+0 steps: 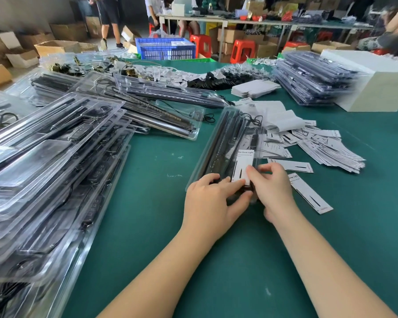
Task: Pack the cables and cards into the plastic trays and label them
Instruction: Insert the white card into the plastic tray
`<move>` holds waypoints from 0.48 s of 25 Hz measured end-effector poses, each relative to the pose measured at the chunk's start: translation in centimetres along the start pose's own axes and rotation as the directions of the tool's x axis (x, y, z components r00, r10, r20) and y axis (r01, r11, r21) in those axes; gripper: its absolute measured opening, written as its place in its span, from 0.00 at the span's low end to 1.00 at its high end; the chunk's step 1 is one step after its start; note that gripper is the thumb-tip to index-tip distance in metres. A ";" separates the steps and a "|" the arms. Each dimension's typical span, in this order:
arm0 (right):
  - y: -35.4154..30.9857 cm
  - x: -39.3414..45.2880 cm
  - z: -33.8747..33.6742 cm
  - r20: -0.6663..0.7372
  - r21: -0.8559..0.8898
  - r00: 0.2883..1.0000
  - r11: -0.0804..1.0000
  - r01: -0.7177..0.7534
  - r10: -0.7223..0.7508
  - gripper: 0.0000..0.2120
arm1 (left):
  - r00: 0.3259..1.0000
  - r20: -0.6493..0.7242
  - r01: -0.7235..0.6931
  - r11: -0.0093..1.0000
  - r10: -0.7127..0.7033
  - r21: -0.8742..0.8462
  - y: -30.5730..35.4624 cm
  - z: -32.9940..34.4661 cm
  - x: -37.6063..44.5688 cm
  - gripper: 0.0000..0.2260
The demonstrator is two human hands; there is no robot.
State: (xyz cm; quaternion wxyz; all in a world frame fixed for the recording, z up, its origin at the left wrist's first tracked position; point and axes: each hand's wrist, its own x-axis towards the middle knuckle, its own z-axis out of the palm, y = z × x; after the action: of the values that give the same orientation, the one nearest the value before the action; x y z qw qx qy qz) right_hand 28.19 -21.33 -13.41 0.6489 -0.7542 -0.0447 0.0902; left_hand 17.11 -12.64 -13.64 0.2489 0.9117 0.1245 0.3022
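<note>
A long clear plastic tray (207, 154) lies on the green table in front of me, holding black light bars and a black cable (251, 119) at its far end. A white printed card (242, 165) lies in the tray's near right part. My left hand (213, 199) holds the tray's near end, fingers over the top and thumb at its edge. My right hand (271, 188) pinches the near end of the card. Loose white cards (326, 148) are heaped to the right of the tray, and two more cards (308, 191) lie beside my right hand.
Stacks of filled clear trays (55, 171) cover the left of the table, and another stack (313, 81) sits at the back right beside a white box (377, 88). Label strips (278, 115), folded cartons and black cable bundles lie farther back. People, crates and stools are behind the table.
</note>
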 end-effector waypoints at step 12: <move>-1.2 -1.3 -2.0 0.161 0.433 0.972 0.897 0.087 -0.172 0.06 | 0.767 0.488 0.589 0.156 -0.416 -0.793 -3.0 -3.4 2.5 0.07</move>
State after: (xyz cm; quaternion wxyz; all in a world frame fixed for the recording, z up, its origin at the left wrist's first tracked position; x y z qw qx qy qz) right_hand 27.35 -23.34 -11.88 0.7937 -0.5787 -0.1375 0.1276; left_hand 16.79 -7.90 -11.62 0.8071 0.5327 0.2093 0.1449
